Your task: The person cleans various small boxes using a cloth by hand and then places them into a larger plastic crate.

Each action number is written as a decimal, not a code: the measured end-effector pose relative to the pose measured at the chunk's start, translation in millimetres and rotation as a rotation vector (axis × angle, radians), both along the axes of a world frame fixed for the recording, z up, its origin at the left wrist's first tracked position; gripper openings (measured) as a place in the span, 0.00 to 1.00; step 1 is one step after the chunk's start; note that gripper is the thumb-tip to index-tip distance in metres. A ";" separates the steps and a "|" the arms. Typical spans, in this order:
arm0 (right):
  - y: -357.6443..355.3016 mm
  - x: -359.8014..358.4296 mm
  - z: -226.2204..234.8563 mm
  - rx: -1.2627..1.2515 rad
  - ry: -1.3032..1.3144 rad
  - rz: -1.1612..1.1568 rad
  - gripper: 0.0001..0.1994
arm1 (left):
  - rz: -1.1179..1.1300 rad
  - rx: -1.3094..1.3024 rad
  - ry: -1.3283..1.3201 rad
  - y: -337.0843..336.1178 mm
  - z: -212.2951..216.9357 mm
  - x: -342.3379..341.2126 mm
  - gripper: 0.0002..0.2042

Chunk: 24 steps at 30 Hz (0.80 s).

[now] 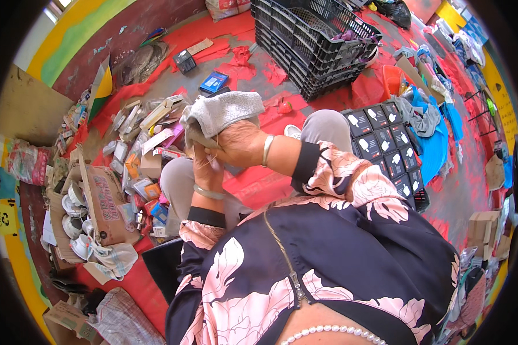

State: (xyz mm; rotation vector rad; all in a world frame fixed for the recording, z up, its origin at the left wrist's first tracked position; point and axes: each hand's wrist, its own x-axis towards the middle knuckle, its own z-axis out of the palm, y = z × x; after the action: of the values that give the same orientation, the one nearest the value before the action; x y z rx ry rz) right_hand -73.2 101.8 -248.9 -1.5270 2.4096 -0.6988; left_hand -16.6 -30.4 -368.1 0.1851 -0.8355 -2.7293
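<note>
A grey cloth is bunched up in front of me, above my knees. My right hand wraps around it from the right, fingers curled into the folds. Close beneath, my left hand is closed at the cloth's lower end, its fingertips meeting those of the right. Something small and whitish shows between the fingers, too small to name. Whether the cloth covers another object cannot be seen. Just beyond it lies a blue box on the red floor covering.
Black stacked crates stand ahead. Several black boxes sit in rows to my right, beside a blue cloth. On my left are a heap of small packages and a cardboard box with white bowls next to it.
</note>
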 end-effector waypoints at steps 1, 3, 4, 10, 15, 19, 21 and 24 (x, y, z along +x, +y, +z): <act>6.6 3.1 7.5 -0.068 0.062 0.022 0.20 | 0.012 -0.004 0.058 -2.8 0.0 -1.1 0.22; 23.1 14.1 15.0 -0.197 0.192 0.071 0.19 | -0.007 0.059 0.082 1.7 13.8 2.3 0.24; 22.9 17.4 13.6 -0.422 0.370 0.102 0.19 | -0.034 0.055 0.132 0.3 15.6 3.9 0.25; 71.3 28.5 27.9 -0.479 0.284 0.125 0.17 | -0.016 0.018 0.090 5.4 34.8 4.2 0.35; 116.9 -15.1 -23.4 -0.722 -0.839 -0.364 0.15 | -0.065 0.244 0.074 -2.6 47.3 11.3 0.34; 111.7 -25.4 -19.0 -0.811 -0.908 -0.414 0.25 | -0.169 0.319 0.097 0.0 44.5 9.7 0.31; 81.5 -41.2 -73.6 -0.881 -0.987 0.009 0.26 | -0.238 0.262 0.108 14.1 48.6 4.0 0.31; 41.3 -8.8 18.1 -0.597 0.432 -0.192 0.29 | -0.246 0.148 0.129 21.5 53.7 15.9 0.31</act>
State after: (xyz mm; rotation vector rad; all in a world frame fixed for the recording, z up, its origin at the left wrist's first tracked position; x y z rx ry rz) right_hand -82.1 143.1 -230.8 -1.8210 2.8577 -1.3487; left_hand -0.7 -8.9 -314.3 -0.0697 -0.6600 -2.9962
